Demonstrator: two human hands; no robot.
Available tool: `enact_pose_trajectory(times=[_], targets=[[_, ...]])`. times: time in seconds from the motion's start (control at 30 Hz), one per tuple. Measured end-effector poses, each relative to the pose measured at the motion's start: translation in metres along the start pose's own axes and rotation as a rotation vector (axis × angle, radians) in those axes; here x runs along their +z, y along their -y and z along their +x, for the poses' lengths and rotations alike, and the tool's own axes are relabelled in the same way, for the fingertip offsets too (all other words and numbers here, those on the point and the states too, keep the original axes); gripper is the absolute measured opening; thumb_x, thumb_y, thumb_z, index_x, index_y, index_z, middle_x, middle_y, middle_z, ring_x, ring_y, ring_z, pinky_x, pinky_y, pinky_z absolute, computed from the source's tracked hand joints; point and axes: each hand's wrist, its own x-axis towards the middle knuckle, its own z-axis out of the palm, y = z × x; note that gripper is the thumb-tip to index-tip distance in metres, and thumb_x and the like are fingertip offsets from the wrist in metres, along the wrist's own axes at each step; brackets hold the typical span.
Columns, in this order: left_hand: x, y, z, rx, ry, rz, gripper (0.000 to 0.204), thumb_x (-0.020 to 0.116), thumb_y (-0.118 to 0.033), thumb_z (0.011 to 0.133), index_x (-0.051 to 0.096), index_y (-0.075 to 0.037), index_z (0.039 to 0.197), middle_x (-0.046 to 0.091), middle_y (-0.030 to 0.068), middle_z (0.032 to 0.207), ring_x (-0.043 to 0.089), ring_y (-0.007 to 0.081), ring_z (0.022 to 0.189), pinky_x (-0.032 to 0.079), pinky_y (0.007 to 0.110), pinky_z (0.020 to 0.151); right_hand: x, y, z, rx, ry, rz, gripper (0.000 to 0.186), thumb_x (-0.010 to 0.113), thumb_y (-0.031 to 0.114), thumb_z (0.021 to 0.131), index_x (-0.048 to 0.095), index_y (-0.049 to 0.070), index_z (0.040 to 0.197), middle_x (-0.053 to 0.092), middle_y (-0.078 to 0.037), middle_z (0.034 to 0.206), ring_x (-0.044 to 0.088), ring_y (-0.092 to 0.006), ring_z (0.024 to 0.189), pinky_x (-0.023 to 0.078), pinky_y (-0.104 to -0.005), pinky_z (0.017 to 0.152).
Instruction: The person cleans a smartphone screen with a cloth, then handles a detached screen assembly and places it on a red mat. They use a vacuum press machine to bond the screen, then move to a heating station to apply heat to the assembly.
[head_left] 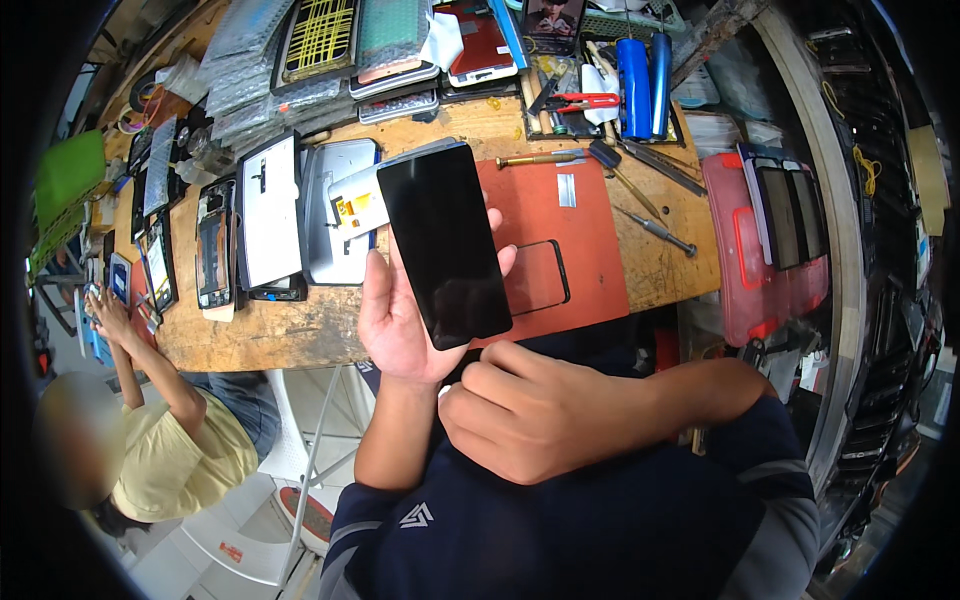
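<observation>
**Dark phone (445, 245) face-up on the palm!**

Nearest, at five o'clock from the phone, the right hand (535, 410) curls, fingers folded together; whether they pinch anything, I can't tell. The left hand (408, 335) cradles the phone from beneath, thumb spread, fingertips past the right edge, presumably leaving the glass uncovered. Beyond, between three and four, a thin black frame (567, 293) lies on the orange mat (600, 270), perhaps for cushioning. Farther, between one and two: a red-handled tool (595, 101).

From here, a scuffed wooden tabletop (270, 337) carries a red mat (598, 275), precision screwdriver (667, 235), opened smartphone (213, 250) and bubble-wrap stack (235, 80).
</observation>
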Motion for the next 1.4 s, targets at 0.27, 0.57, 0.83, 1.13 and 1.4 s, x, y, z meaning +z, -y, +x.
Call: enact_pose_trajectory(times=[0.27, 0.57, 0.83, 1.13, 1.4], targets=[[-0.003, 0.001, 0.005, -0.040, 0.121, 0.054, 0.073, 0.022, -0.055, 0.116, 0.016, -0.011, 0.173, 0.028, 0.0269, 0.173, 0.028, 0.0437, 0.161, 0.026, 0.056, 0.132, 0.009, -0.056, 0.000, 0.221, -0.118, -0.145, 0.015, 0.066, 0.017, 0.080, 0.064, 0.002, 0.085, 0.053, -0.009, 0.084, 0.055, -0.0246, 0.079, 0.042, -0.0373, 0.068], [-0.003, -0.005, 0.008, 0.009, -0.029, 0.059, 0.075, 0.023, -0.059, 0.115, 0.020, -0.012, 0.173, 0.025, 0.0219, 0.176, 0.025, 0.0438, 0.162, 0.025, 0.061, 0.131, 0.002, -0.023, -0.015, 0.217, -0.054, 0.007, 0.016, 0.067, 0.016, 0.077, 0.065, 0.002, 0.085, 0.054, -0.009, 0.087, 0.054, -0.0235, 0.079, 0.041, -0.0366, 0.067], [0.005, -0.003, 0.005, 0.014, -0.110, 0.048, 0.092, 0.019, -0.079, 0.106, 0.020, -0.016, 0.174, 0.027, 0.0168, 0.177, 0.024, 0.0458, 0.162, 0.019, 0.064, 0.131, 0.032, -0.022, 0.003, 0.162, -0.025, -0.014, 0.016, 0.066, 0.016, 0.075, 0.065, 0.002, 0.082, 0.054, -0.010, 0.084, 0.053, -0.0255, 0.079, 0.042, -0.0381, 0.069], [0.000, -0.013, 0.013, 0.057, -0.085, -0.004, 0.086, 0.030, -0.070, 0.110, 0.015, -0.016, 0.175, 0.016, 0.0186, 0.180, 0.012, 0.0439, 0.165, 0.012, 0.065, 0.132, 0.007, 0.009, -0.067, 0.366, 0.158, 0.266, 0.011, 0.070, 0.012, 0.090, 0.072, 0.006, 0.099, 0.056, -0.004, 0.086, 0.056, -0.0210, 0.079, 0.041, -0.0361, 0.074], [0.007, -0.007, 0.010, 0.027, -0.053, 0.073, 0.087, 0.026, -0.073, 0.109, 0.021, -0.015, 0.173, 0.028, 0.0161, 0.176, 0.025, 0.0452, 0.161, 0.021, 0.066, 0.130, 0.011, 0.017, -0.063, 0.341, 0.122, 0.312, 0.011, 0.070, 0.009, 0.090, 0.071, 0.005, 0.100, 0.057, -0.006, 0.091, 0.058, -0.0231, 0.085, 0.043, -0.0382, 0.079]])
